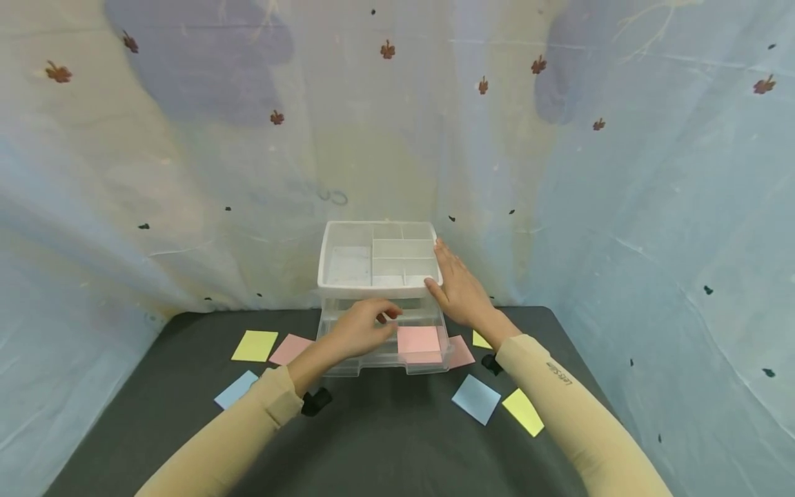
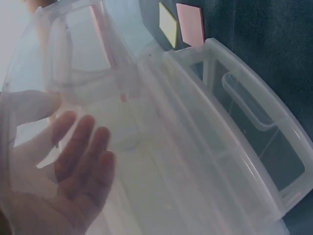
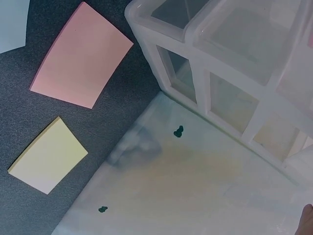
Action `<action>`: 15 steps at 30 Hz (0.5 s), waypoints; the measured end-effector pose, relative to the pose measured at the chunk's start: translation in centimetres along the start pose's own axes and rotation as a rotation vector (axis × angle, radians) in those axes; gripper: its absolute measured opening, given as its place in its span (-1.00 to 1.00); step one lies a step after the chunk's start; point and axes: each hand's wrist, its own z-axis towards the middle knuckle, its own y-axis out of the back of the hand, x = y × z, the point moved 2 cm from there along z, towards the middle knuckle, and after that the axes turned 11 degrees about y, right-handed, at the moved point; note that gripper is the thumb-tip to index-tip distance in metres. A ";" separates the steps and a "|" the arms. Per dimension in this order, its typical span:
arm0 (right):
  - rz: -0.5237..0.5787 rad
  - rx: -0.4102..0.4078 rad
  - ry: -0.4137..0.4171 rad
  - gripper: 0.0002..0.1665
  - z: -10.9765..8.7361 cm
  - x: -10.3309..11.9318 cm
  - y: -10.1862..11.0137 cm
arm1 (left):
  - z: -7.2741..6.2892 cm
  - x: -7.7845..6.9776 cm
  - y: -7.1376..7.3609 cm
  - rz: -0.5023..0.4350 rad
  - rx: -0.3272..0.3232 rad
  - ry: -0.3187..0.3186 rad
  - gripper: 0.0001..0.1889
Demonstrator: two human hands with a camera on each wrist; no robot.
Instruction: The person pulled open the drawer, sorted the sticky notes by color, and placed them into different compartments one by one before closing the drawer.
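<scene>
A small clear plastic drawer unit [image 1: 384, 288] with a divided white top tray stands against the back wall, a lower drawer [image 1: 348, 368] pulled out. In that drawer, on its right side, lies a pink sticky-note pad [image 1: 420, 344]. My left hand [image 1: 366, 328] hovers over the drawer just left of the pad, fingers loosely bent; the left wrist view shows nothing between the fingers [image 2: 80, 147]. With straight fingers my right hand [image 1: 462, 293] rests along the top tray's right side, thumb at the front corner. Only a fingertip [image 3: 306, 220] appears in the right wrist view.
On the dark table [image 1: 385, 442], left of the unit, lie a yellow pad [image 1: 254, 345], a pink pad [image 1: 289, 348] and a blue pad [image 1: 237, 389]. To the right are another pink pad [image 1: 461, 353], a blue pad [image 1: 476, 399] and yellow pads [image 1: 524, 412]. A patterned sheet [image 1: 385, 152] hangs behind.
</scene>
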 end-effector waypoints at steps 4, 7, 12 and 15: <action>0.008 -0.008 0.003 -0.05 0.0 0.1 -0.1 | -0.9 0.6 1.0 -0.061 -0.068 -0.080 -0.71; 0.016 -0.008 0.007 -0.05 0.0 0.1 -0.1 | -1.5 1.0 1.9 -0.103 -0.103 -0.122 -0.74; 0.022 0.000 0.007 -0.07 0.0 0.0 -0.1 | -2.7 1.8 3.5 -0.145 -0.132 -0.133 -0.72; 0.023 -0.008 0.012 -0.06 0.0 0.0 -0.2 | -3.5 2.3 4.5 -0.148 -0.155 -0.126 -0.70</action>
